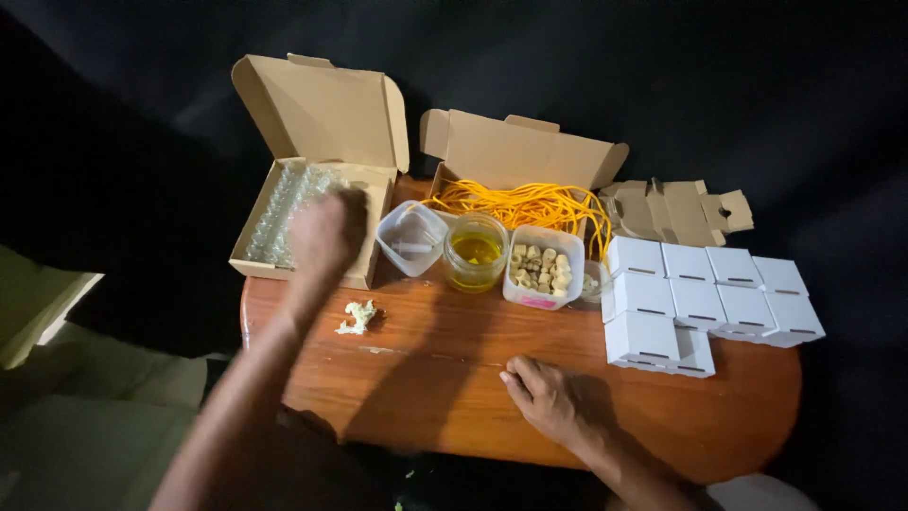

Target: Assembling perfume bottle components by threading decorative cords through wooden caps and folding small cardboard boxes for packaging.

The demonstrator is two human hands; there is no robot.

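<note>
While the right hand (553,397) rests, the left hand (323,232) hovers over vials (284,203).

Oval wooden table (454,378), dark surroundings

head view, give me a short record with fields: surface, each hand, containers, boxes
surface: oval brown wooden table
left hand: blurred, over open brown cardboard box of small clear glass vials; grip cannot be told
right hand: resting flat on table, holding nothing
containers: empty square clear plastic tub, round glass jar of yellow oil, square plastic tub of small beige pieces
boxes: second open cardboard box of orange cord, cluster of small white closed boxes
other: pale crumpled scrap
</note>
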